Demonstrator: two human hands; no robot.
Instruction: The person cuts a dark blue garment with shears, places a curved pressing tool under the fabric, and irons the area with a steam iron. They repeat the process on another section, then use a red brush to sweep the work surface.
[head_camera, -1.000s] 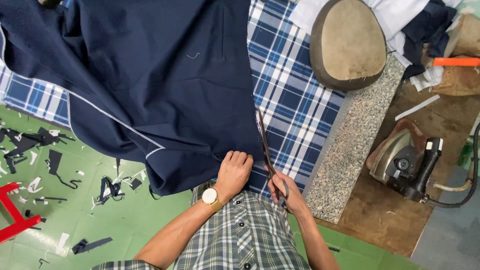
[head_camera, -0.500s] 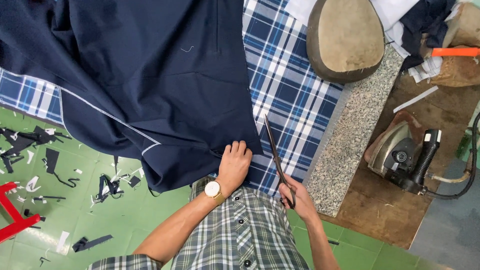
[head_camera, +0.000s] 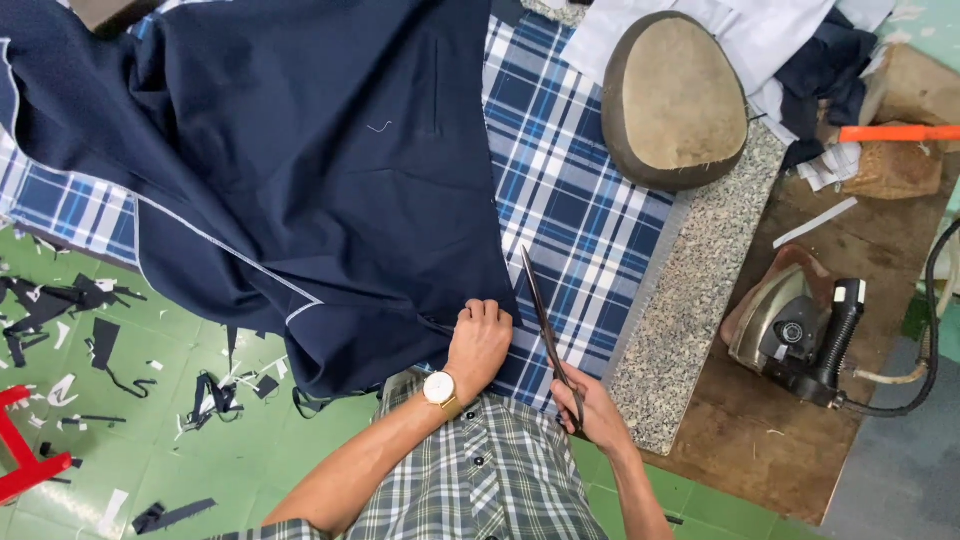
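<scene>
Lying spread over the blue plaid cloth (head_camera: 590, 220) on the desk (head_camera: 700, 290), the navy fabric (head_camera: 300, 180) hung off the near edge. The left hand (head_camera: 480, 340) clutched its corner. The right hand (head_camera: 590, 405) gripped long scissors (head_camera: 545, 330), blades together, just beside that edge. An iron (head_camera: 790, 330) rested well apart.

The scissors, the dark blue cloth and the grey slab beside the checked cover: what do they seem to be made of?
Scissors: probably steel, long dark blades with a dull finish. Dark blue cloth: woven fabric, matte, lying in soft folds with pale stitched lines. Grey slab: looks like speckled granite or similar stone, though the finish is hard to judge.
</scene>
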